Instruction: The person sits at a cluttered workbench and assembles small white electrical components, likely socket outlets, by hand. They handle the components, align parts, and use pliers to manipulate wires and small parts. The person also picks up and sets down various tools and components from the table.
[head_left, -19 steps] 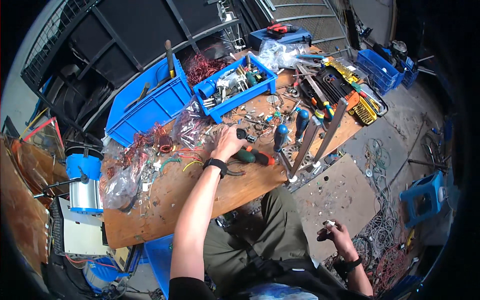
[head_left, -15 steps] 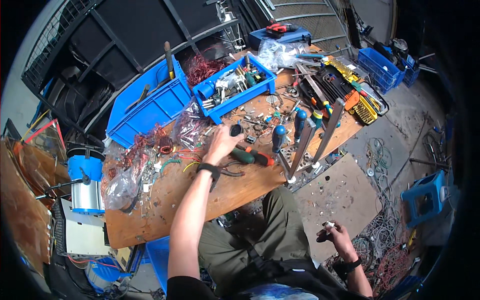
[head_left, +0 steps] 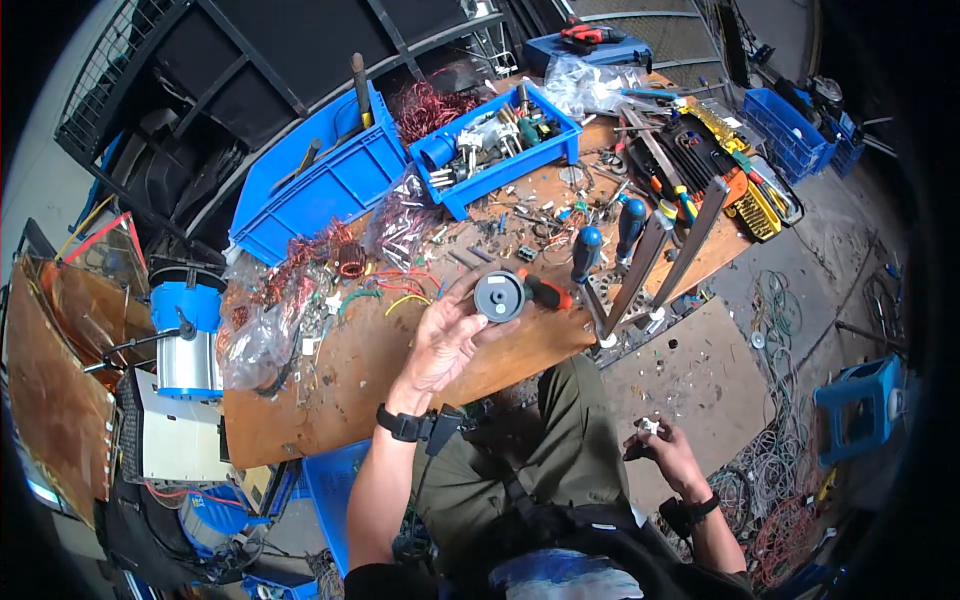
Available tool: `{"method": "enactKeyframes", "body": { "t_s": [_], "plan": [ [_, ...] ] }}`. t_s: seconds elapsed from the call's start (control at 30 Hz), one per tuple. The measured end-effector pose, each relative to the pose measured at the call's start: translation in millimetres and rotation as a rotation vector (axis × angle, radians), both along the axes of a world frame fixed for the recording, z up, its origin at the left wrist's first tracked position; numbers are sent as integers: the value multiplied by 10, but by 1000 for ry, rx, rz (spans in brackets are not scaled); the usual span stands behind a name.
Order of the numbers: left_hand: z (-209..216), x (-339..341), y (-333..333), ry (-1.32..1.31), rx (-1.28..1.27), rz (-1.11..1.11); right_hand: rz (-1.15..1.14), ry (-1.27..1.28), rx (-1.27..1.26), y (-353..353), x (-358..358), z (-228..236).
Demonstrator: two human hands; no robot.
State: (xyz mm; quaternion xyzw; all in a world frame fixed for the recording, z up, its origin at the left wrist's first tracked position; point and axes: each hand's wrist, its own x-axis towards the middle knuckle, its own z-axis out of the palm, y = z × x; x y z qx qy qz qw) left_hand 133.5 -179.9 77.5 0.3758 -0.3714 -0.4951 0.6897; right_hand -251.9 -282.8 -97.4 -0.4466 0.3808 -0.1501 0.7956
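Observation:
A round dark grey cap-like part (head_left: 499,298) with a hub at its centre is gripped by my left hand (head_left: 445,345), raised above the front of the wooden workbench (head_left: 390,400). Its flat face is turned up, and my fingers curl round its rim. Partly behind it lies a tool's red and black handle (head_left: 548,292). Lower right, beside my knee and over a board on the floor, my right hand (head_left: 678,463) is closed round a small whitish piece (head_left: 650,427). Something dark also shows at those fingers, too small to name.
Blue-handled tools (head_left: 587,250) and upright metal bars (head_left: 640,265) stand at the bench's right end. Behind are a large blue bin (head_left: 320,205), a blue tray of parts (head_left: 500,165) and an open tool case (head_left: 700,165). Copper wire and plastic bags lie left; cables (head_left: 780,420) cover the floor at right.
My left hand has come back toward me from the scrap pile, bringing the round part, now turned face up. My right hand stays low at the right with the whitish piece. The view has shifted slightly.

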Motion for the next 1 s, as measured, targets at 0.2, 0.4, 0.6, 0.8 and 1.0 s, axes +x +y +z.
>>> {"method": "enactKeyframes", "body": {
  "t_s": [0.2,0.4,0.6,0.8,1.0],
  "plan": [
    [34,-335,149,-11,99,73,45,-4,-25,67,144,207],
    [-51,-550,206,-171,115,196,41,-8,16,140,170,267],
    [-82,-669,286,-191,170,301,9,41,-160,205,286,256],
    [-147,-873,380,-344,232,377,-13,-5,-208,180,594,670],
    [-193,-988,460,-846,71,344,-40,-367,46,200,1137,1069]
  ]
}}
